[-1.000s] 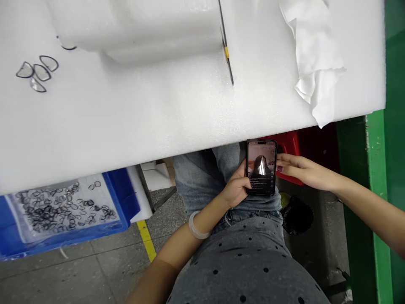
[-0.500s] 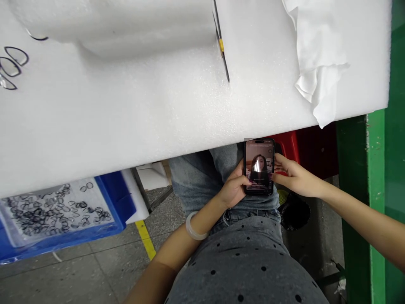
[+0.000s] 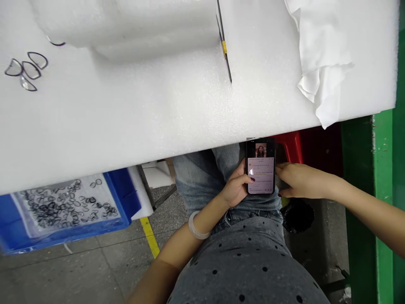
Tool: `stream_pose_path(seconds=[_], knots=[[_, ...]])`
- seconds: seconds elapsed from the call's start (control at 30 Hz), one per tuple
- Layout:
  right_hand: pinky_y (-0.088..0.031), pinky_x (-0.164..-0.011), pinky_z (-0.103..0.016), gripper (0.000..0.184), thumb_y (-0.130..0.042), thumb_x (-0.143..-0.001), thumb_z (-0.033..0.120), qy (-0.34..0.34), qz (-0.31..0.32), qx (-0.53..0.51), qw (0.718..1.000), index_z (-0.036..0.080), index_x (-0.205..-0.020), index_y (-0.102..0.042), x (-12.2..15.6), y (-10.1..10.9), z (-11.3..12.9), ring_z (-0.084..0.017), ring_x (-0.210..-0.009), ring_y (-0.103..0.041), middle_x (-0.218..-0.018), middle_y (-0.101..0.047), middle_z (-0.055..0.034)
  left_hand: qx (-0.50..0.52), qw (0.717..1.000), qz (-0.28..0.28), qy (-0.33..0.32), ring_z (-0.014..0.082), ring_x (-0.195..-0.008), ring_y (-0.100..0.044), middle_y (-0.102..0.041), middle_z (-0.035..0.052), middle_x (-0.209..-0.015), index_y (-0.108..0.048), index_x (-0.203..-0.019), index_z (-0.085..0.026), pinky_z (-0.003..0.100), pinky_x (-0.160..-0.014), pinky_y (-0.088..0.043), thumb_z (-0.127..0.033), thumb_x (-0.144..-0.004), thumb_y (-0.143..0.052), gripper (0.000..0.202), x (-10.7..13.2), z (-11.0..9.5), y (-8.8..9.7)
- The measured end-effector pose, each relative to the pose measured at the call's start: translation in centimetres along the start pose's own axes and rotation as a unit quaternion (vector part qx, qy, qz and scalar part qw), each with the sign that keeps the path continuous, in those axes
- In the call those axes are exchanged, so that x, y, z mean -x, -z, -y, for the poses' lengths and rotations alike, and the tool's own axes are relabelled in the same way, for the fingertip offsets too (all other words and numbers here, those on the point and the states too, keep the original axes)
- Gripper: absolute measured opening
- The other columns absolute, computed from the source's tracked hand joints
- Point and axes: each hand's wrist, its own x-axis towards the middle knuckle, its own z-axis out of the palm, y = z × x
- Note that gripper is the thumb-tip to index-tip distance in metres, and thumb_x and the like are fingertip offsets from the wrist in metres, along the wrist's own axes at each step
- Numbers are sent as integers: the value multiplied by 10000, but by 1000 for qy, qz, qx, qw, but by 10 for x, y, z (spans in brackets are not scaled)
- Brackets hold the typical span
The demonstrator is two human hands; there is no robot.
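A white foam sheet [image 3: 158, 114] fills the upper part. On it lie a crumpled white cloth [image 3: 319, 55], a thin black tool [image 3: 225, 50] with a yellow band, and a few small clear lenses [image 3: 25, 69]. Below its edge, a blue bin [image 3: 122, 192] holds many black rings [image 3: 63, 206].

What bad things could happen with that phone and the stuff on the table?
The phone is held low over the lap by the left hand; it might slip onto the hard floor. The white cloth hangs over the table edge and could slide off. The small rings lie loose on the table and might get bumped away.
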Motion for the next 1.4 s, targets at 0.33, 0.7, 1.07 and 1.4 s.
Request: stream_pose_path(seconds=[0.33,0.7,1.07,1.4], knots=[[-550,-883,-443,362,-776,-783,192,13,-100,81,992,80,-1111,-671,-17,-26,-3,-338,-1017,-648,-1080,-656,-154,-73,995,-65,-30,210,-952,-641,-709,1,-985,-633,-1149,-245,348,-885,-467,-228,-727,-693,426,-2,5,-7],[-539,-837,-458,354,-760,-780,199,16,-155,127,980,49,-1094,-695,-13,-28,-5,-349,-958,-635,-1073,-651,-185,-96,988,-119,-38,180,-915,-643,-709,-15,-998,-635,-1131,-249,316,-854,-491,-245,-690,-701,446,-4,6,-12],[-526,-778,-395,254,-633,-803,153,-2,-222,186,957,93,-1044,-686,-15,-32,-9,-316,-920,-650,-1057,-666,-187,-121,985,-111,-54,198,-947,-636,-701,-7,-1017,-624,-1145,-260,340,-891,-474,-244,-697,-683,452,-3,9,-11],[-516,-796,-414,269,-636,-801,130,0,-213,168,963,58,-1054,-692,-14,-31,-7,-347,-941,-650,-1049,-660,-204,-121,985,-109,-61,187,-946,-632,-706,-13,-1015,-631,-1078,-256,331,-899,-479,-233,-687,-703,398,-4,9,-12]])
